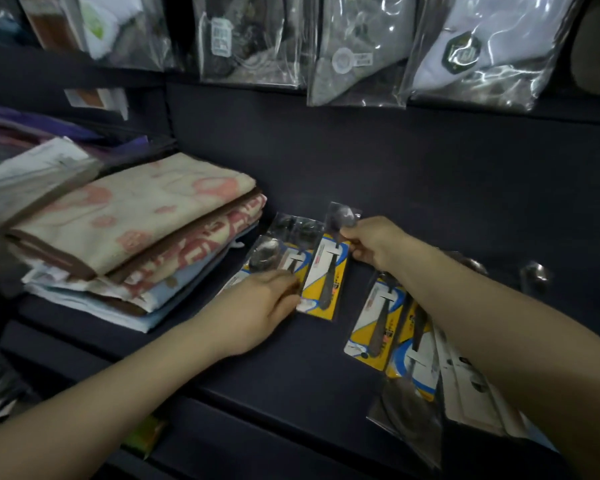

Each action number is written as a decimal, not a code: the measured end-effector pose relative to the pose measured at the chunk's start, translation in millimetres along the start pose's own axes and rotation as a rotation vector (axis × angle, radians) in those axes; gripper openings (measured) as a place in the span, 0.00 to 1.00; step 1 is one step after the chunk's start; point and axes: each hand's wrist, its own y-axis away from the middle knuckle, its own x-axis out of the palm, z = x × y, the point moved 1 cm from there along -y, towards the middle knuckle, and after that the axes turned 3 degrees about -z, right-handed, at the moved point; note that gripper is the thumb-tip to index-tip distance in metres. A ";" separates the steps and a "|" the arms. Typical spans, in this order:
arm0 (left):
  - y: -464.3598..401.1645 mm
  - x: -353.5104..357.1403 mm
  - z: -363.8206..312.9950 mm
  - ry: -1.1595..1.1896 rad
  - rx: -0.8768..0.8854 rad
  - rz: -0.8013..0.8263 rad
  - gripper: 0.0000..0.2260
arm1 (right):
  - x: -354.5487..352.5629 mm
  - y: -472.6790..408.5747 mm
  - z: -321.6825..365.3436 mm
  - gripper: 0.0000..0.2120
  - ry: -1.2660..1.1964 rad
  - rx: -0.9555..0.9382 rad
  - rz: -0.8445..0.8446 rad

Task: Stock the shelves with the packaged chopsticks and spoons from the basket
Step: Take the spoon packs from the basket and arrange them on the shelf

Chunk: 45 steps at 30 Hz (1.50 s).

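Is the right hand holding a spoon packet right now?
Yes, the right hand pinches the upper part of a yellow-carded spoon packet lying on the dark shelf, beside the folded towels.

Yellow-carded spoon pack (pixel 323 278) in clear plastic lies flat on dark shelf (pixel 430 188), spoon bowl pointing to the back, overlapping a second pack (pixel 274 258) on its left. More yellow-carded packs (pixel 392 327) lie overlapped to the right, partly hidden.

Right forearm (pixel 482 313) hides spoon packs (pixel 392 327) (partly) — labels blurred.
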 end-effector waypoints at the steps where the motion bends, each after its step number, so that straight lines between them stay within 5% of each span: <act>1: 2.2 -0.8 2.5 0.001 0.001 0.034 0.34 | 0.9 -4.3 -3.1 0.13 -0.022 0.017 -0.005; 9: -3.5 -0.7 10.3 -0.254 0.006 0.168 0.39 | 7.7 -20.1 -1.9 0.12 0.096 0.038 -0.003; 20: -7.5 -15.8 11.2 -0.253 0.023 0.326 0.22 | 8.3 -22.7 3.6 0.05 0.197 0.029 -0.026; 23: -7.3 -15.8 10.2 -0.281 0.037 0.317 0.32 | 9.7 -24.2 1.6 0.08 0.279 -0.007 -0.048; 27: -0.7 -12.6 13.9 -0.239 0.019 0.228 0.28 | 9.0 -19.6 5.2 0.13 0.687 -0.150 -0.103; 30: 11.0 -14.2 21.2 -0.251 0.039 0.093 0.36 | 9.1 5.6 12.0 0.13 1.063 -0.370 -0.198; 33: 22.4 -16.3 32.2 -0.244 -0.111 0.134 0.44 | 13.0 42.5 8.5 0.11 1.078 -0.654 0.079; 37: 24.3 -15.8 33.2 -0.264 -0.160 0.212 0.43 | 17.9 86.0 -10.7 0.38 1.291 -0.654 0.509; 40: 21.9 -13.5 36.1 -0.246 -0.161 0.210 0.32 | 19.4 93.8 -21.9 0.45 1.318 -0.609 0.491; 45: 16.3 -14.5 43.1 -0.260 -0.161 0.194 0.31 | 36.4 87.5 -27.8 0.36 1.259 -0.654 0.358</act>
